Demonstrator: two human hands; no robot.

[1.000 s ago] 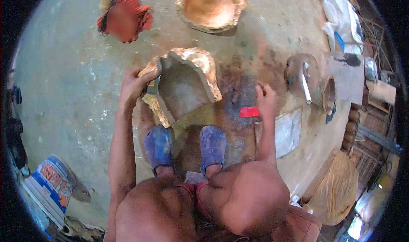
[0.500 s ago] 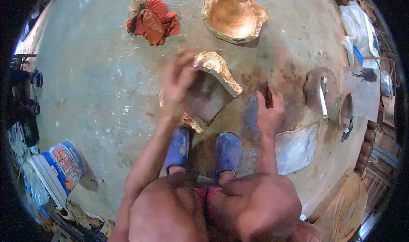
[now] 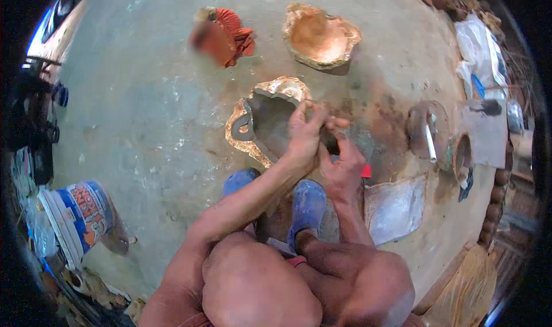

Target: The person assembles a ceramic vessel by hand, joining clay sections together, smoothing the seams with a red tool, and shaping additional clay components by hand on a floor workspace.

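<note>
On the floor before my feet lies a rough-rimmed tan mould (image 3: 238,146), its inside lined with smooth grey clay. My left hand (image 3: 307,132) is over the mould's right side, fingers bent and pinched together. Close beside it, my right hand (image 3: 343,171) curls its thumb and fingers around a dark lump of clay (image 3: 330,142), mostly covered by the hands. Whatever the left fingertips pinch is too small to make out. A small red piece (image 3: 366,170) shows at the right hand's outer edge; whether it is held cannot be told.
Farther off lie a second tan mould half (image 3: 322,39) and a crumpled red cloth (image 3: 230,36). At right are a round brown vessel (image 3: 417,123) with a white stick (image 3: 430,143), and a pale flat sheet (image 3: 397,207). A tipped bucket (image 3: 86,218) lies at left.
My left hand has moved from the mould's left side across to the right, meeting my right hand. The right hand has shifted slightly left and nearer. The view has tilted a little.
</note>
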